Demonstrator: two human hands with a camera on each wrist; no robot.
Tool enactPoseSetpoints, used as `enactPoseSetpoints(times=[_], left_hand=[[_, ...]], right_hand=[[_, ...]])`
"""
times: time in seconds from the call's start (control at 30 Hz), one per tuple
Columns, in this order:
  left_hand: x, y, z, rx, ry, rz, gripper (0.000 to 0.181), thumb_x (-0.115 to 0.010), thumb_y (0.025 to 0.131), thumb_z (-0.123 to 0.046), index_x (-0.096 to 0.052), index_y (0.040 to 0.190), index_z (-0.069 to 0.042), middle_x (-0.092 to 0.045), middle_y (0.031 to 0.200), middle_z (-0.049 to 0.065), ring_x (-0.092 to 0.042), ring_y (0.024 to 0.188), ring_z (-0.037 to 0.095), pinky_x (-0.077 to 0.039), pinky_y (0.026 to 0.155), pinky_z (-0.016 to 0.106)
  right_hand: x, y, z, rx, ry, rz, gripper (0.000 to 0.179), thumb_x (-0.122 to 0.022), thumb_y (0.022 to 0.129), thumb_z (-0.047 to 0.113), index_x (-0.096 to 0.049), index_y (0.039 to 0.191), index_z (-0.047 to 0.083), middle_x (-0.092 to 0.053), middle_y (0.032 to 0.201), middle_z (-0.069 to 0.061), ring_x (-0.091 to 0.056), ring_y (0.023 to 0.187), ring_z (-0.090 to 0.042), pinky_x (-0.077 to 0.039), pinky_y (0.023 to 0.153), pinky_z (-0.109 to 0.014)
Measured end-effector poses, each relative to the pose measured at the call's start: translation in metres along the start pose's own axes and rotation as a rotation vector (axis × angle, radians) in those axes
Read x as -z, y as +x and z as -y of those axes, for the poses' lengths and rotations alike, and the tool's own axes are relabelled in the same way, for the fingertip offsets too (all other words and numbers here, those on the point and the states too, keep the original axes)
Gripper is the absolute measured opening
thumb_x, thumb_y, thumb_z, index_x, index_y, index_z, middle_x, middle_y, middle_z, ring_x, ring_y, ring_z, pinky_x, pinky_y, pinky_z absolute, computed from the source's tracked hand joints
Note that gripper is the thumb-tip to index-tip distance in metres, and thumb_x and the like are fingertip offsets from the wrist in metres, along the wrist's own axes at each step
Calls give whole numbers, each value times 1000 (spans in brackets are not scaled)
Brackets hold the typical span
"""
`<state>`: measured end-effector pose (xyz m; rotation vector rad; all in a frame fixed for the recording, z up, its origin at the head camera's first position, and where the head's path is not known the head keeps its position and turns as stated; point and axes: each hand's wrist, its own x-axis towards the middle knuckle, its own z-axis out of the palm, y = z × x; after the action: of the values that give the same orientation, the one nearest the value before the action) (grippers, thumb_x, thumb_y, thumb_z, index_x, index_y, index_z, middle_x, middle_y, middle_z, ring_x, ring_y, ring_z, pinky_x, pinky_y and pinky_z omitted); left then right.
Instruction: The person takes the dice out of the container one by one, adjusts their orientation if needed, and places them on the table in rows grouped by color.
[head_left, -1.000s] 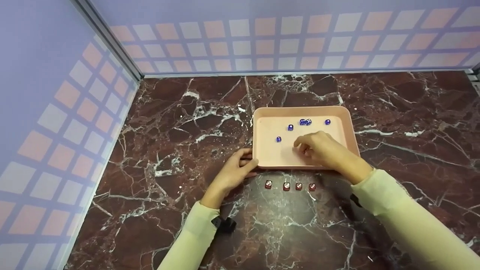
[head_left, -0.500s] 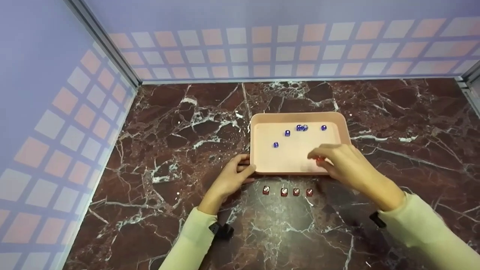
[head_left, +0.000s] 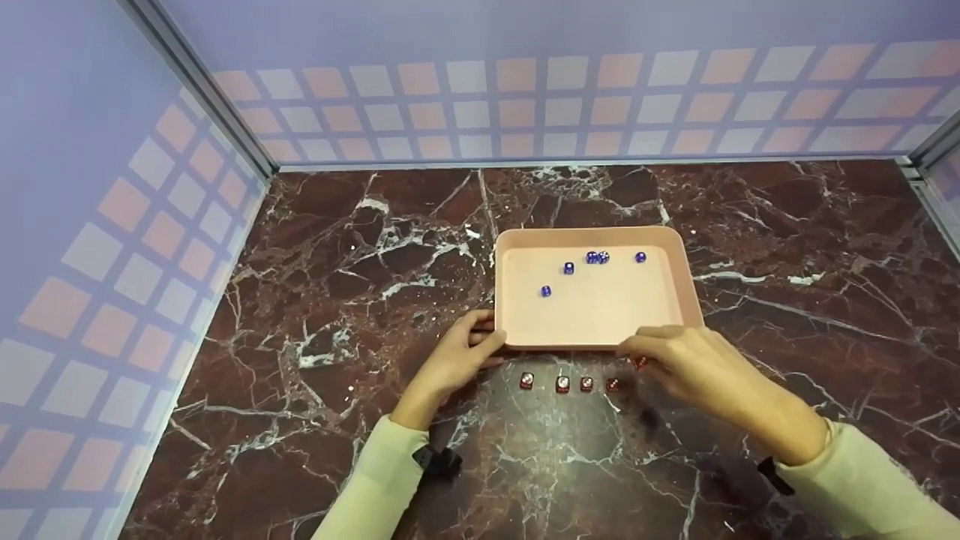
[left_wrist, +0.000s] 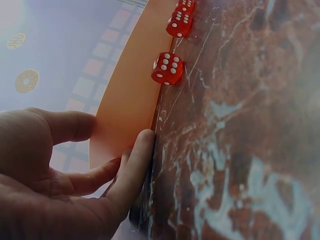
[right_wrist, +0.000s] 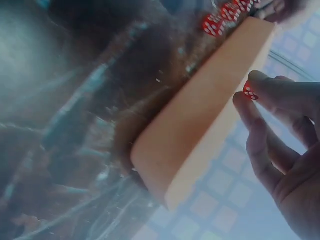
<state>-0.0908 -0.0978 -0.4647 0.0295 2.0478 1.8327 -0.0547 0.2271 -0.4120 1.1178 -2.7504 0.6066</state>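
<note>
My right hand pinches a red die between thumb and fingertip, above the front right edge of the shallow peach tray. Beneath and beside it, several red dice form a row on the table before the tray, white pips facing up; the rightmost is closest to this hand. At the tray's front left corner, my left hand holds on with its thumb at the rim and fingers against the outside wall. Several blue dice lie inside the tray, two of them side by side near the back.
Dark red marble-patterned table surrounds the tray. Behind it stands a lilac wall with pink and white squares, and a similar panel is on the left. A black wrist device shows at the left sleeve.
My right hand has moved from inside the tray toward me and right, carrying the red die out over the front rim. The left hand stays at the corner. The head view has shifted slightly.
</note>
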Motion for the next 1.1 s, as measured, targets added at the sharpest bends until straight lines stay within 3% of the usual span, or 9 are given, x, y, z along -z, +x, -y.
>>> enactPoseSetpoints(times=[0.23,0.5,0.83,1.1], left_hand=[[0,0,-1,8,0,0,47,-58,108,-7,-44,149,11,-49,142,31,-61,125,41,-65,101,42],[1,0,-2,2,7,19,48,-57,109,-8,-43,150,10,-48,143,30,-60,125,40,-64,102,43],[2,-2,1,12,-7,2,46,-58,108,-7,-44,148,11,-49,142,31,-61,126,42,-64,102,43],[1,0,1,-8,-9,1,48,-58,108,-7,-43,150,11,-50,141,31,-61,124,42,-65,100,42]], right_hand=[[-21,-13,-6,44,50,-9,37,-79,77,-13,-76,100,16,-73,91,5,-70,76,-13,-65,63,-35],[-32,-20,-7,22,-5,-9,29,-84,79,-5,-75,97,17,-71,88,7,-68,73,-13,-63,61,-36],[-41,-23,-8,39,-13,-8,37,-83,81,-4,-76,112,16,-73,97,4,-70,86,-16,-66,71,-41],[-38,-24,-9,48,-38,8,38,-84,80,-3,-75,115,12,-74,99,0,-72,89,-21,-67,77,-44]])
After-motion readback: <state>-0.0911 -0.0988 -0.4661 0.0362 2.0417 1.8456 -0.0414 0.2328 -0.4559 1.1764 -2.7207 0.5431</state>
